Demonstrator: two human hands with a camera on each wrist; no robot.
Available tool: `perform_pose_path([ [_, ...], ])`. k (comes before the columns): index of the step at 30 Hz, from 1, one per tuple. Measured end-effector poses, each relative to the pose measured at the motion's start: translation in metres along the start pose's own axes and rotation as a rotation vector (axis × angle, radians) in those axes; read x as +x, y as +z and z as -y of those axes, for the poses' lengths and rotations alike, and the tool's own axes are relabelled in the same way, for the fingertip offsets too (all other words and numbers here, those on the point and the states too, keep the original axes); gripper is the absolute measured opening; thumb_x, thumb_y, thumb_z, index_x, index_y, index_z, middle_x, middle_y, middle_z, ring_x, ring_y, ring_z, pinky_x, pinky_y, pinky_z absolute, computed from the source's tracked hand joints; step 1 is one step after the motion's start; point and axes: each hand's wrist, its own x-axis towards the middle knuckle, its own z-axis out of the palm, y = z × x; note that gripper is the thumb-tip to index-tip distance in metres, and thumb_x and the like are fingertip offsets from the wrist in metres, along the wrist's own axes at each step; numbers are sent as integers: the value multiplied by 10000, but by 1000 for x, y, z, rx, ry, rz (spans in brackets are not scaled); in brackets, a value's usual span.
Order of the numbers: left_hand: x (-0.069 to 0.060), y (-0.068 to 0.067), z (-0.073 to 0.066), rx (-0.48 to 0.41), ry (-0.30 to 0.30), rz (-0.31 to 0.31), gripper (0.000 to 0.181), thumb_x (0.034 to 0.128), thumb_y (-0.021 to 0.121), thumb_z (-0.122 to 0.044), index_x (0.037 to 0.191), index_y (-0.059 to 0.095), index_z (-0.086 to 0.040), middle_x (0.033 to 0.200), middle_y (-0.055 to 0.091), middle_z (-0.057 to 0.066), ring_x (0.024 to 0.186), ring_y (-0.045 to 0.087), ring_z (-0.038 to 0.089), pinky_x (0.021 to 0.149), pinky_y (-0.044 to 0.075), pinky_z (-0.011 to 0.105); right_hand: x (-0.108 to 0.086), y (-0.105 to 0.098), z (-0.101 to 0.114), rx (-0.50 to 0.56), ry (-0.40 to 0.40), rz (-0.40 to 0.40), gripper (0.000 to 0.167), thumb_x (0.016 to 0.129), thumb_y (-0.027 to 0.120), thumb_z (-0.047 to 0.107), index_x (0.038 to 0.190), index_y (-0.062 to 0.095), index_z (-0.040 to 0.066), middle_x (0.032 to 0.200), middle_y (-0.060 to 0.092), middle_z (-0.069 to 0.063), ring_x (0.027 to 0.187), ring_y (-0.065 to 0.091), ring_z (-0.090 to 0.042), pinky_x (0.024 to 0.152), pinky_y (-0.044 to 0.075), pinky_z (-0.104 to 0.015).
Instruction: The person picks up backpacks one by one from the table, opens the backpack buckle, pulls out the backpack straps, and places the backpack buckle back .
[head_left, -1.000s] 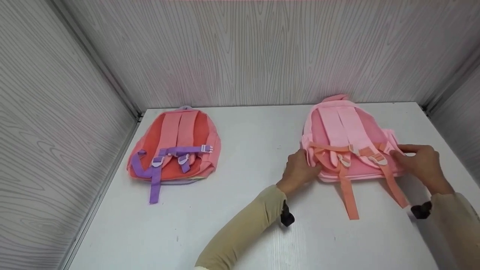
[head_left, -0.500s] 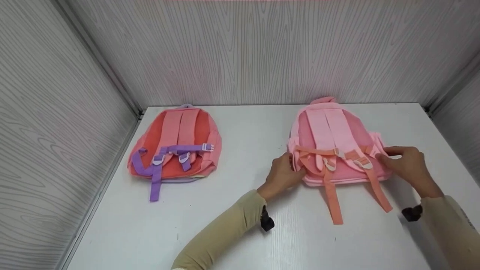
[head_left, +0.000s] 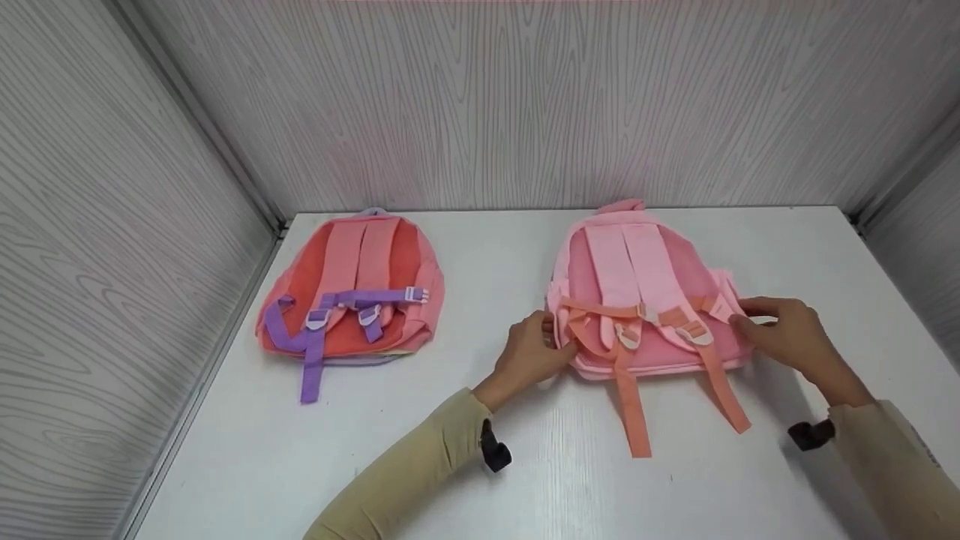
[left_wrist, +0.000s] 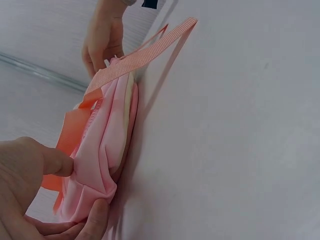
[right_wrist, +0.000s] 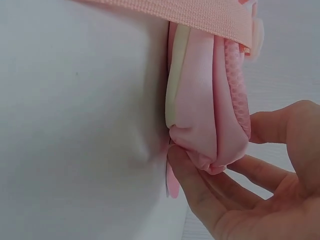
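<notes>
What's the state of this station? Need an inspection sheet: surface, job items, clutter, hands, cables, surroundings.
Surface: white tabletop, a few small marks.
Job items: pink backpack, back panel up, two orange strap ends pointing toward the person; coral backpack at the person's left, back panel up, purple webbing, untouched.
Clutter: nothing seen.
Hands: left hand grips the pink backpack's lower left side; right hand grips its lower right side. Black wrist device at the left cuff, another at the right.
Cables: nothing seen.
Surroundings: grey wood-grain panels behind and at both sides.
</notes>
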Motion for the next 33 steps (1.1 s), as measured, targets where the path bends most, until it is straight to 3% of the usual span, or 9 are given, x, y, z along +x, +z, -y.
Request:
perform_pose_path([
  [2, -3, -6, 2, 3, -3, -3, 525, 927, 789, -288, 1327, 617, 5, 1207, 713, 116, 1042, 693, 178, 896, 593, 302, -2, 1, 5, 21, 3, 27, 545, 1071, 625, 317, 1436, 600, -86, 1398, 630, -343, 1165, 668, -531, 873, 638, -493],
  [4, -7, -11, 5, 12, 1, -6, 542, 930, 788, -298, 1344, 615, 6, 1221, 712, 123, 1038, 695, 173, 886, 596, 304, -5, 1, 9, 47, -2, 48, 548, 1066, 634, 326, 1438, 605, -74, 1402, 637, -327, 1163, 682, -524, 835, 638, -357],
  [8, -12, -20, 10, 35, 3, -13, 556, 932, 787, -330, 1352, 618, -8, 1233, 706, 124, 1031, 697, 170, 869, 598, 308, -8, 4, 14, 80, -25, 76, 541, 1056, 659, 328, 1435, 615, -54, 1407, 647, -301, 1155, 701, -506, 777, 551, -160],
  [10, -15, -24, 12, 38, 1, -18, 549, 931, 789, -329, 1347, 622, -12, 1234, 707, 127, 1036, 702, 181, 871, 603, 321, -9, 6, 16, 71, -37, 80, 552, 1053, 670, 335, 1446, 608, -47, 1415, 643, -297, 1168, 696, -497, 810, 569, -172],
  [14, -18, -32, 17, 37, -8, -28, 560, 928, 797, -300, 1363, 618, 4, 1250, 713, 148, 1056, 719, 211, 883, 614, 352, -10, 13, 21, 62, -43, 88, 558, 1046, 686, 334, 1459, 602, -31, 1431, 640, -280, 1201, 686, -480, 933, 624, -404],
  [17, -21, -38, 21, 38, -18, -33, 582, 921, 805, -286, 1376, 611, 20, 1267, 714, 167, 1070, 727, 233, 892, 616, 366, -11, 18, 26, 66, -47, 96, 560, 1046, 689, 330, 1464, 597, -31, 1441, 634, -279, 1222, 673, -477, 993, 582, -556],
  [20, -23, -43, 22, 38, -27, -40, 589, 915, 808, -283, 1380, 611, 21, 1277, 716, 177, 1083, 730, 251, 907, 612, 383, -12, 22, 30, 63, -65, 98, 555, 1046, 691, 318, 1462, 597, -37, 1439, 635, -279, 1226, 667, -475, 1010, 554, -602],
  [28, -33, -59, 32, 33, -63, -33, 595, 927, 803, -274, 1405, 601, 16, 1319, 701, 190, 1137, 728, 286, 957, 608, 407, -19, 33, 40, 97, -122, 101, 538, 1030, 723, 286, 1441, 616, -44, 1411, 658, -267, 1160, 712, -447, 959, 597, -530],
  [33, -40, -71, 36, 50, -107, -23, 593, 938, 801, -267, 1428, 590, -9, 1353, 682, 176, 1168, 716, 283, 973, 605, 410, -23, 43, 44, 124, -132, 103, 539, 1011, 753, 302, 1424, 634, -24, 1379, 681, -241, 1094, 745, -411, 835, 605, -246],
])
